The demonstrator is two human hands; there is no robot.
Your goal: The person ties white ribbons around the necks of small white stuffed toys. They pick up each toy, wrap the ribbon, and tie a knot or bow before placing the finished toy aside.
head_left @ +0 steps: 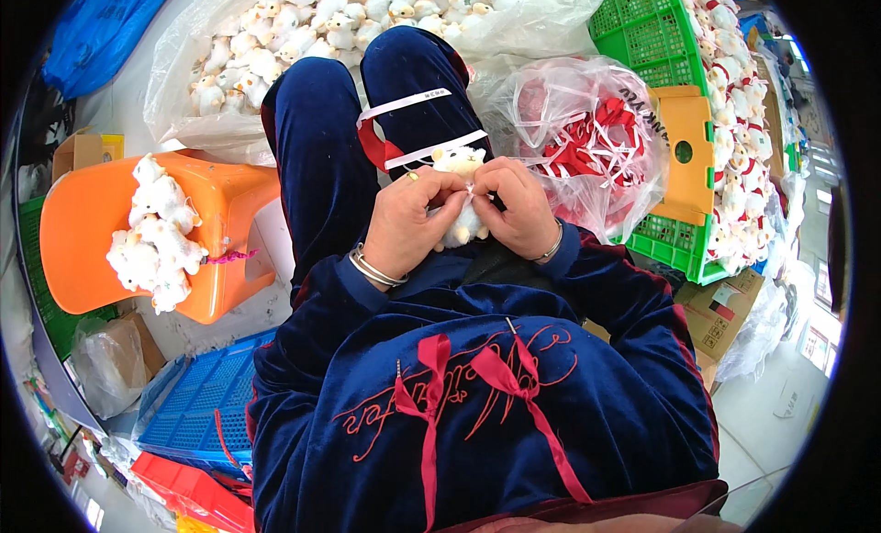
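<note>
A small white plush toy (pixel 459 162) with a cream face lies on my lap, its head toward my knees. My left hand (pixel 411 219) holds the toy's body from the side, thumb and forefinger pinched at its neck. From the other side my right hand (pixel 519 208) is closed in a pinch at the same spot. Something thin and pale shows between the fingertips, too small to make out. Just beyond the toy, a red ribbon (pixel 374 145) and white printed ribbon strips (pixel 431 151) lie across my right thigh.
On the left, an orange stool (pixel 83 230) bears several plush toys (pixel 156 239). Past my knees spreads a plastic sheet heaped with plush toys (pixel 321 23). To the right are a clear bag of ribbons (pixel 596 147) and a green crate (pixel 647 23) beside more toys. A blue crate (pixel 197 409) stands lower left.
</note>
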